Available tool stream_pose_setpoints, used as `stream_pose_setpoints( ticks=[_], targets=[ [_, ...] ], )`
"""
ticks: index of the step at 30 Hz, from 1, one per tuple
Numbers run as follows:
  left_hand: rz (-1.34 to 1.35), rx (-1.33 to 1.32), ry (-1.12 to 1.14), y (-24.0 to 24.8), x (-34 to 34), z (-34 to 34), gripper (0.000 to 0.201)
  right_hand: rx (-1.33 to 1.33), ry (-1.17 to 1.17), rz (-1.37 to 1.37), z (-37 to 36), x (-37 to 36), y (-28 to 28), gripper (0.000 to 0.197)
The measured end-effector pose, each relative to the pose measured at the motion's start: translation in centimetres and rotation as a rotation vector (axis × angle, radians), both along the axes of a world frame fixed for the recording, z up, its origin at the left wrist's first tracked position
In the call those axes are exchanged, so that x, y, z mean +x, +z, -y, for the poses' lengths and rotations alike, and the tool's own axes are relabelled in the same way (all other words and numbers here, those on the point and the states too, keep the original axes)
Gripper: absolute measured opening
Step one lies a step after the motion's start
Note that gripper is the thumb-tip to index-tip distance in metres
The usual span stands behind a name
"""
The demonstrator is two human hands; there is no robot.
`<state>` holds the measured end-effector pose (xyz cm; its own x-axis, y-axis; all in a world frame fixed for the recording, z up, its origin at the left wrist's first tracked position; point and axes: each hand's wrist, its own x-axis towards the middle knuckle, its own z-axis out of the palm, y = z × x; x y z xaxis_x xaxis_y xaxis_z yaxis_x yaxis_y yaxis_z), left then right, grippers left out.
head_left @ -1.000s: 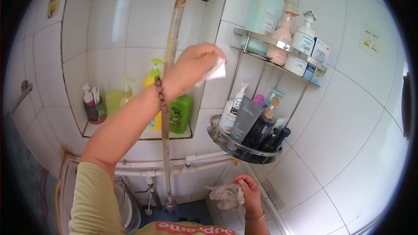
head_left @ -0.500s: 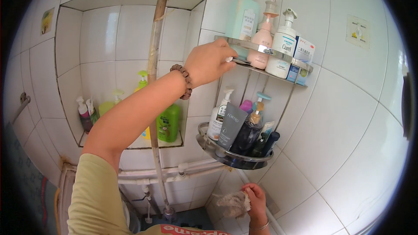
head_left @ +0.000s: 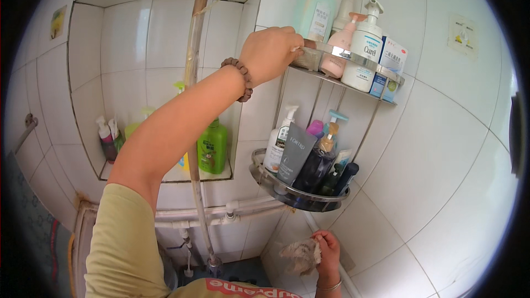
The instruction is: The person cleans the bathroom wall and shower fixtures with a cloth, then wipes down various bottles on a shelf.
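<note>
My left hand (head_left: 270, 52), arm stretched up and a brown bead bracelet on its wrist, is at the left end of the upper metal corner shelf (head_left: 361, 62). Its fingers are closed at the rail; a small whitish bit shows at the fingertips, too small to name. Just beyond it on that shelf stand a mint-green pump bottle (head_left: 316, 8), a pink pump bottle (head_left: 342, 41) and a white pump bottle (head_left: 365, 49). Low down, my right hand (head_left: 329, 254) is closed on a crumpled, stained beige-grey rag (head_left: 301, 256), which hangs to its left.
A white and blue box (head_left: 393, 58) ends the upper row. The lower corner shelf (head_left: 298, 198) holds a grey tube (head_left: 296, 154), a dark pump bottle (head_left: 316, 171) and several others. A wooden pole (head_left: 194, 72) crosses the tiled niche with a green bottle (head_left: 212, 149). Pipes (head_left: 243, 204) run below.
The left hand has moved slightly up along the upper shelf's left end, fingers still closed. The view has shifted a little. The right hand still holds the rag low down.
</note>
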<state>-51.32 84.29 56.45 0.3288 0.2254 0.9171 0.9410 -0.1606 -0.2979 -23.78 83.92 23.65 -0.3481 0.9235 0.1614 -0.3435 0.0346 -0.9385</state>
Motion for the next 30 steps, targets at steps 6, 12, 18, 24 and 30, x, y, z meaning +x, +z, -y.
stream_pose_setpoints(
  ticks=[6,12,18,24,30],
  targets=[
    [-0.076,-0.008,-0.061,-1.4,-0.5,0.4,0.006,-0.007,-0.037,0.016,0.5,-0.4,0.5,0.009],
    [-0.056,-0.095,-0.089,-2.1,-0.9,1.7,0.014,0.011,-0.029,0.008,0.6,-0.6,-0.6,0.009],
    [0.066,-0.046,-0.246,-0.2,-1.9,2.4,0.021,-0.033,-0.052,-0.019,1.1,-0.7,-0.2,0.009],
    [0.197,-0.031,-0.36,3.9,0.5,1.2,0.031,-0.048,-0.043,-0.061,0.5,0.3,-0.5,0.009],
    [0.109,-0.21,-0.186,7.9,2.1,-1.0,0.039,-0.044,-0.117,-0.008,0.0,1.0,-0.4,0.008]
  ],
)
